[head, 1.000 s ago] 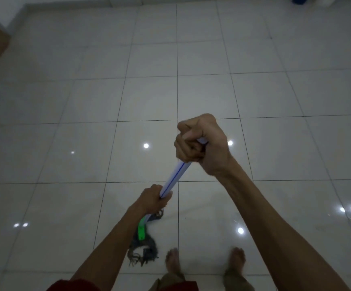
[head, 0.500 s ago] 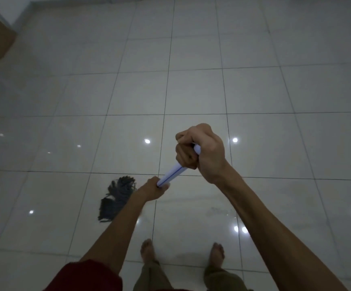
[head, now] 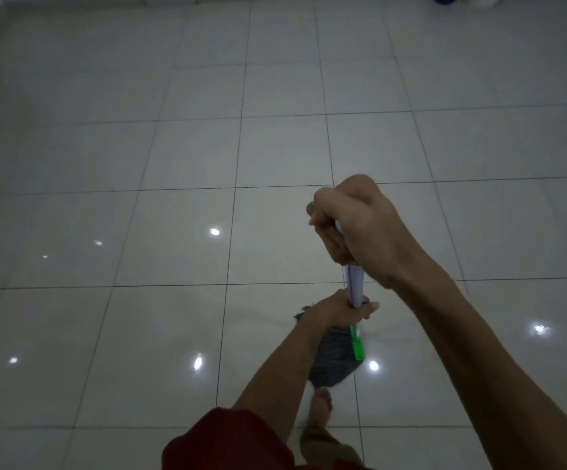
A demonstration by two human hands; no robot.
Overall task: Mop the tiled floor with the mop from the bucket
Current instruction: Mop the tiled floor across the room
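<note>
Hands: right hand (head: 353,228) fisted round mop handle (head: 356,286) up top, left hand (head: 339,310) gripping it lower | mop head (head: 334,364) on tiled floor (head: 173,232), just beside bare foot (head: 321,407) | risk: slip on wet gloss, strands dragged over toes

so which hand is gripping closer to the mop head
The left hand, gripping the handle low, just above the green socket and grey mop head. The right hand grips the handle's top end.

White mop handle (head: 356,286) (blue stripe), green collar (head: 357,347) below, grey mop head (head: 332,366) resting on glossy tiled floor (head: 173,147)
</note>
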